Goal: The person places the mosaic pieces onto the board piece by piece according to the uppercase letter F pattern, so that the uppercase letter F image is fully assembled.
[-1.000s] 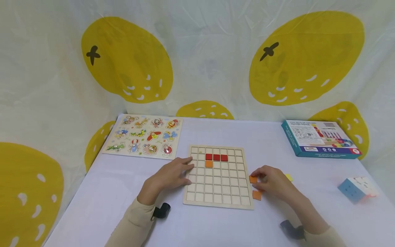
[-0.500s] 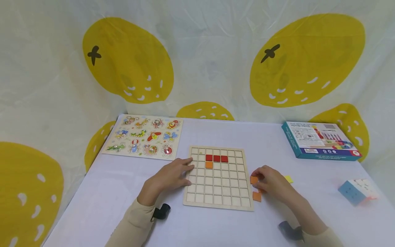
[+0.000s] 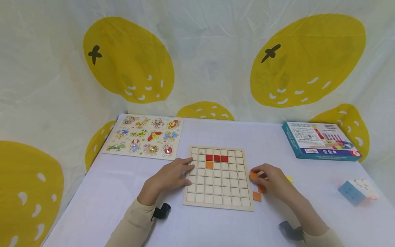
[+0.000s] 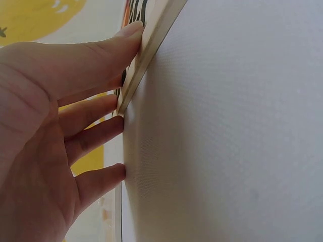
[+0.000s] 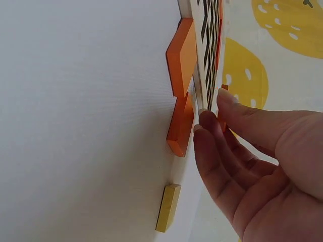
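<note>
A wooden grid board (image 3: 217, 187) carries three red tiles (image 3: 217, 158) in a row, with an orange tile (image 3: 209, 165) below the leftmost. My left hand (image 3: 172, 174) rests its thumb (image 4: 132, 31) and some fingertips on the board's left edge, fingers spread. Just off the right edge, my right hand (image 3: 273, 180) pinches another orange tile (image 5: 223, 108) between thumb and fingers, raised from the table. Two more orange tiles lie beneath it, one near the board's corner (image 3: 257, 196) and one partly covered by the hand (image 5: 180, 126). A yellow tile (image 3: 290, 179) lies behind the hand.
An insect picture puzzle (image 3: 142, 137) lies at the back left. A flat teal-edged toy box (image 3: 322, 140) stands at the back right, with a puzzle cube (image 3: 358, 190) nearer on the right. Fruit-patterned cloth (image 3: 213, 68) hangs behind the white table (image 3: 213, 228).
My right hand has lifted its orange tile slightly, tilting it off the table and uncovering more of the orange tile underneath. My left hand stays put on the board.
</note>
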Demonstrator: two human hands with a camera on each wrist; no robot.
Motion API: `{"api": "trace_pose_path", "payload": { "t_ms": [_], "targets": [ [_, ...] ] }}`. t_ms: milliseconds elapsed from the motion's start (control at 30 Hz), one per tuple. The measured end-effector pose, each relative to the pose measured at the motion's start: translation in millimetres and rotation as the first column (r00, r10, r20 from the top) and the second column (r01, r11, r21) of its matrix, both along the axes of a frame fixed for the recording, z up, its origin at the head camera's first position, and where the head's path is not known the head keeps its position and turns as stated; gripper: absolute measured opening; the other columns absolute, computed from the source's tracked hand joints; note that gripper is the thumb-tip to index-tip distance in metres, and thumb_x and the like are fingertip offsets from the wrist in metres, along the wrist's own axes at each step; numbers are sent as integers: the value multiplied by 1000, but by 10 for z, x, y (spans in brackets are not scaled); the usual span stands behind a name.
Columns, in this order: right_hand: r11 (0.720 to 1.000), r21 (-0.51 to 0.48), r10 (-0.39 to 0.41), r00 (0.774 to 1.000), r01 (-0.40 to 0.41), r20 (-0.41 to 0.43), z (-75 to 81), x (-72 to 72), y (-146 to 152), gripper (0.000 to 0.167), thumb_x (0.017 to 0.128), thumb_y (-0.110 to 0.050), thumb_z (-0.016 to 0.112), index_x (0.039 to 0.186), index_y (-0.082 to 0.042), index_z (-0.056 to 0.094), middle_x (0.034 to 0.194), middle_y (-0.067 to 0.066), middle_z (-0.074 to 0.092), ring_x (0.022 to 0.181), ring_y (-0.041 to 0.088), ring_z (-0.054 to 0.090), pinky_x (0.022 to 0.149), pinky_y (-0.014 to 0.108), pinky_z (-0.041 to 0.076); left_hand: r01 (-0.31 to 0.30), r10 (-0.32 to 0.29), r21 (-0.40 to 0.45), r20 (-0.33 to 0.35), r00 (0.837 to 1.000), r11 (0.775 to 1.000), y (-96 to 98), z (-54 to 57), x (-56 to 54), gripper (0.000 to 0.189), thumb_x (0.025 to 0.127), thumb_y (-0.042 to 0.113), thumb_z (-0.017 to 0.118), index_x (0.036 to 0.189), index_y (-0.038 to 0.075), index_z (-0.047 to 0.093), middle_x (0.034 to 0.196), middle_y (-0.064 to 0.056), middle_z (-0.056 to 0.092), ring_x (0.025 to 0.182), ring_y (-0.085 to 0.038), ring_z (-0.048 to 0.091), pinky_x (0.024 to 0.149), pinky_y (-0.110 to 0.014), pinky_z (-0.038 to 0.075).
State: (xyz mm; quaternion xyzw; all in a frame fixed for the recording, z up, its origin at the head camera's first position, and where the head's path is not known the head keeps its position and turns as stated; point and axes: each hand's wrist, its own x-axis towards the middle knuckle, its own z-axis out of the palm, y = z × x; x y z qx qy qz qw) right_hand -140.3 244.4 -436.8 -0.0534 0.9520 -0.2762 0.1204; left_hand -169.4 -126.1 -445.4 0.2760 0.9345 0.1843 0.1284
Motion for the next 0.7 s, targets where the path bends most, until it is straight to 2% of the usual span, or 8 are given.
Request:
{"api": "trace_pose_path", "payload": {
  "t_ms": [133,267,467,700],
  "targets": [
    [999,-33,-22,1000,21,-11,23,-7,-19,37,89,-14,78,125,-9,69,120,11,69,99,21,66,74,23,60,2,-2,1,4,1000,1000,-4,-1,0,63,88,32,80,144,11,59,164,-7,42,147,-31,45,119,-48,42],
    [997,-75,-15,998,10,-66,48,-12,-73,28,88,-13,79,115,-10,73,115,11,71,93,19,68,72,19,58,0,0,6,8,1000,1000,-9,2,5,63,88,32,80,144,11,59,164,-7,42,147,-31,44,119,-48,42],
    [988,-143,42,987,-64,-155,48,-31,-278,19,85,-11,82,104,-10,79,111,7,73,92,17,71,75,13,57,4,-4,-9,7,1000,1000,-1,20,7,63,88,32,79,144,11,59,164,-7,42,147,-31,44,119,-48,42],
    [974,-165,124,974,-156,-191,59,-100,-608,17,85,-11,82,102,-10,81,109,5,74,90,15,71,77,19,60,2,-2,-12,9,1000,1000,0,14,0,63,88,33,79,144,11,59,164,-7,41,148,-31,44,119,-48,42]
  ]
}}
